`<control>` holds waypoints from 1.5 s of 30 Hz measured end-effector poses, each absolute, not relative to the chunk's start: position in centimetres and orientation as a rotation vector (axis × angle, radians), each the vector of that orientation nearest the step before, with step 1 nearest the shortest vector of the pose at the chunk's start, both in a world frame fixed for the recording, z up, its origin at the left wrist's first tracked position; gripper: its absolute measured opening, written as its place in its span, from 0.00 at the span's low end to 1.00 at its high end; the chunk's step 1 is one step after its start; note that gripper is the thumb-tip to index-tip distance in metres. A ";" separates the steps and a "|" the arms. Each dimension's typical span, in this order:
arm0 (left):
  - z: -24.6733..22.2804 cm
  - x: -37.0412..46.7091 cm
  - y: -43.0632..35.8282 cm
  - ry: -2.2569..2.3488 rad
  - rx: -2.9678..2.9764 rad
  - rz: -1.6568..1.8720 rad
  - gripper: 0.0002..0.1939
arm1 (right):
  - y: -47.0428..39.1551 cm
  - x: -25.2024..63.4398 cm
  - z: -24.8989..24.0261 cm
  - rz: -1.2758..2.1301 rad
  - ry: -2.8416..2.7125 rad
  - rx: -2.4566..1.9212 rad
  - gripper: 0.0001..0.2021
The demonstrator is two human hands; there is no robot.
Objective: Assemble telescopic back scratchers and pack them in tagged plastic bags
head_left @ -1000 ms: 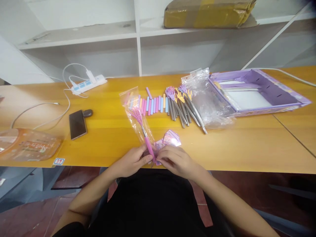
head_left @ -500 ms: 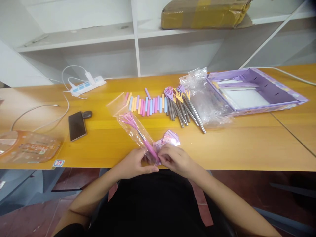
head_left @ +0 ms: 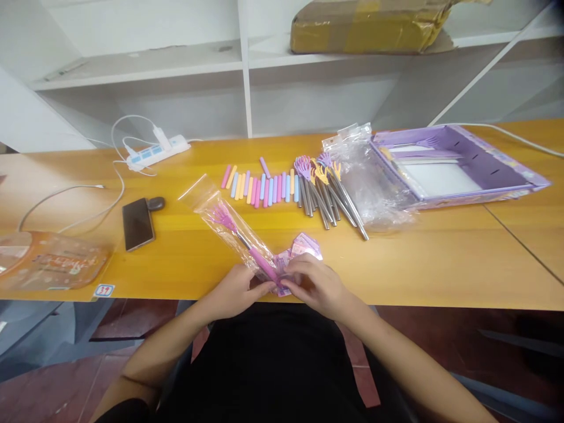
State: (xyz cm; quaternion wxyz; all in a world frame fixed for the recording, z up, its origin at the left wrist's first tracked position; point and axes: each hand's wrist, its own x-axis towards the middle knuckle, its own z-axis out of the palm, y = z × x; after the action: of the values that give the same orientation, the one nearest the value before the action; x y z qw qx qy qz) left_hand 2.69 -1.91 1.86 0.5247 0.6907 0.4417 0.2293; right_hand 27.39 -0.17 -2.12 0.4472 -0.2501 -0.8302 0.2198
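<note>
A pink back scratcher [head_left: 263, 262] with a hand-shaped head lies inside a clear plastic bag [head_left: 207, 202], slanting up to the left. My left hand [head_left: 240, 291] is closed on the lower left side of the bag, thumb across it. At the bag's lower end, my right hand [head_left: 315, 285] pinches the plastic between thumb and fingers. Small pink and purple cards [head_left: 305, 245] lie on the table just beyond my right hand. Further back are a row of coloured handle sleeves [head_left: 262, 189] and a pile of metal-stemmed scratchers [head_left: 328, 194] with purple, pink and yellow heads.
Clear plastic bags [head_left: 370, 194] lie beside a purple open box [head_left: 480, 167] at the right. To the left are a phone [head_left: 138, 224], a power strip [head_left: 158, 153] with cables and an orange printed pouch [head_left: 57, 261]. A taped carton [head_left: 370, 26] sits on the shelf.
The bagged back scratcher has shifted slightly left and tilts lower. My left thumb has moved up onto the bag, and my right fingers have changed their pinch at its end.
</note>
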 end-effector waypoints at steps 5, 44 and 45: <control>2.2 2.6 -2.0 1.041 1.671 0.537 0.11 | 0.1 27.8 -1.4 0.622 -2.160 -0.753 0.19; 0.9 1.3 -2.1 1.096 1.742 0.927 0.20 | -2.6 26.9 -0.1 0.553 -2.492 -0.403 0.09; 0.7 1.2 -2.1 1.097 1.651 1.018 0.20 | -3.2 26.7 -0.2 0.554 -2.530 -0.338 0.09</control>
State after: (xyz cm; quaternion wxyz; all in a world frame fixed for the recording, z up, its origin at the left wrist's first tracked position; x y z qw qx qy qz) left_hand 1.23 -2.08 0.72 0.4408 0.6649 0.4419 0.4102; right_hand 26.66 -3.19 -0.16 0.2618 -0.1248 -0.9349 0.2047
